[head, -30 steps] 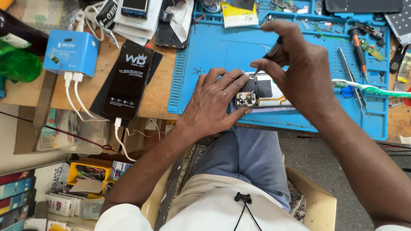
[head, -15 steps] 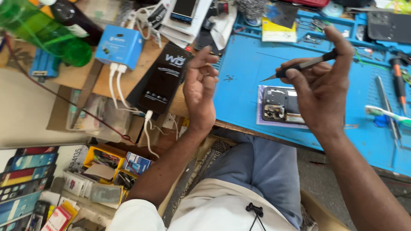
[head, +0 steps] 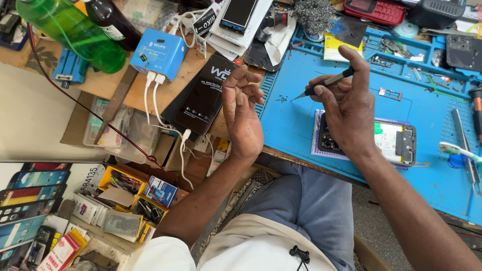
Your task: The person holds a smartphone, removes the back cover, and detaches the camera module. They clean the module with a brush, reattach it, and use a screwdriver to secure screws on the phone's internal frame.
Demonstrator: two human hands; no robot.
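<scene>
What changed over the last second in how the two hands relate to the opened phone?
The left hand let go of the opened phone and lifted off to the left, now raised with fingers curled and empty. The right hand rose off the phone too, with the screwdriver in its grip, tip up and clear. The phone stayed on the blue mat.

Black glossy box (head: 205, 95) with white lettering is lying left of the blue mat; blue charger box (head: 158, 54) is sitting beside it. Dark-screened phone (head: 239, 12) is resting at top; boxed packages (head: 161, 191) are sitting below the bench.
</scene>
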